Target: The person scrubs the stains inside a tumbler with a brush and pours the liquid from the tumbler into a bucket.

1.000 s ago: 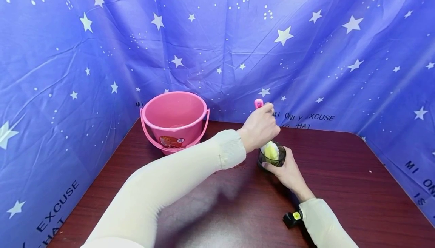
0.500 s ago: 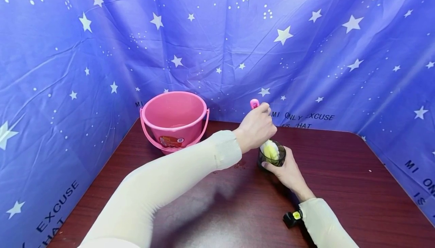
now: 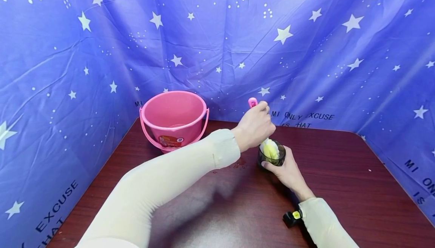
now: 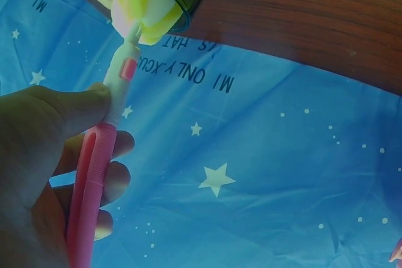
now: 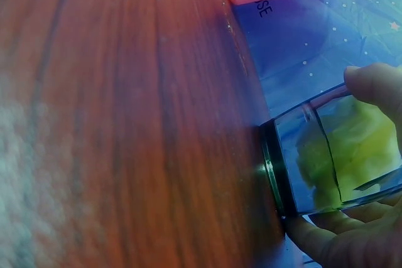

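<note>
Sponge brush sits right of centre in the head view, its yellow-and-white head inside the dark see-through cup. Within the last second the left hand has edged leftward, leaning the pink handle end further over, while the cup has stayed put; this probably alters how the sponge bears on the inner wall.

Nearest, at lower right, a black device sits by the right sleeve. Beyond it the right hand grips the cup between thumb and fingers; whether the base touches the tabletop I cannot tell. Left thumb presses along the brush's white section, the other fingers curled round the pink handle. Wet drops lie left of the cup.

Farther off, left of centre, stands the pink bucket, its carrying handle hanging down in front; any water low inside is hard to confirm. Star-printed cloth fills the upper frame.
</note>
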### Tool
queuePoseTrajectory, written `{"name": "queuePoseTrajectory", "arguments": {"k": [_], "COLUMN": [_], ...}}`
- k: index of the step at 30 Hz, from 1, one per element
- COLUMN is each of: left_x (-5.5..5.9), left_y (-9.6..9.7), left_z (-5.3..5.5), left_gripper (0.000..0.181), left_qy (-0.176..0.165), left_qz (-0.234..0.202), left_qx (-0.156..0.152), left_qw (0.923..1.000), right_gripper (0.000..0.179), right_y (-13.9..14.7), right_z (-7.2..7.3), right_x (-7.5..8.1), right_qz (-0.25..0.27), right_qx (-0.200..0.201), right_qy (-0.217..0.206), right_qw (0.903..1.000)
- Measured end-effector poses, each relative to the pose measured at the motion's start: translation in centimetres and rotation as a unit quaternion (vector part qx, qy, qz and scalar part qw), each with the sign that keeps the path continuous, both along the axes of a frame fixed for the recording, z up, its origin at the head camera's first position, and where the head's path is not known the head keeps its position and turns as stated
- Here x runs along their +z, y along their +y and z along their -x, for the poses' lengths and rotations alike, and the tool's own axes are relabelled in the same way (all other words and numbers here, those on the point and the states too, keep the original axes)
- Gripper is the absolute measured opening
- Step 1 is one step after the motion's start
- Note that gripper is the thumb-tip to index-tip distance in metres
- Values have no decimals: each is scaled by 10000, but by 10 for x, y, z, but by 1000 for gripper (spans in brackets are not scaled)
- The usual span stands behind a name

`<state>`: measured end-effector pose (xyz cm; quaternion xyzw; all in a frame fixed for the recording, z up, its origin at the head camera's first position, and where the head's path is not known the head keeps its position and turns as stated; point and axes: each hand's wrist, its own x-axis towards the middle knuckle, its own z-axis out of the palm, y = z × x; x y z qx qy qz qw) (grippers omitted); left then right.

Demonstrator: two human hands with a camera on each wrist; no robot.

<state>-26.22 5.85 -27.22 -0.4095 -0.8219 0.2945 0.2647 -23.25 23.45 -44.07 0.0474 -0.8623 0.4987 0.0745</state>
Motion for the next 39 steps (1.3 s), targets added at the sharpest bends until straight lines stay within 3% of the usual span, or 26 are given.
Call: {"name": "queuePoseTrajectory", "arguments": {"k": [16,39], "left_x": [5,14], "left_y": [-4,-5], "left_z": [0,-1], "left_gripper": [14,17], "left_qy": [-323,-315], "left_qz": [-25,151], "left_qx": [327,391], "left_qw": [9989,9986], "right_gripper": [88,89], "right_y": [-1,-1], "right_z": [0,-3], "right_x": [-1,3], "right_qz": [-120,0], "right_qx": [-55,-19], "right_qy": [62,-77], "right_qw": [9999,10000]}}
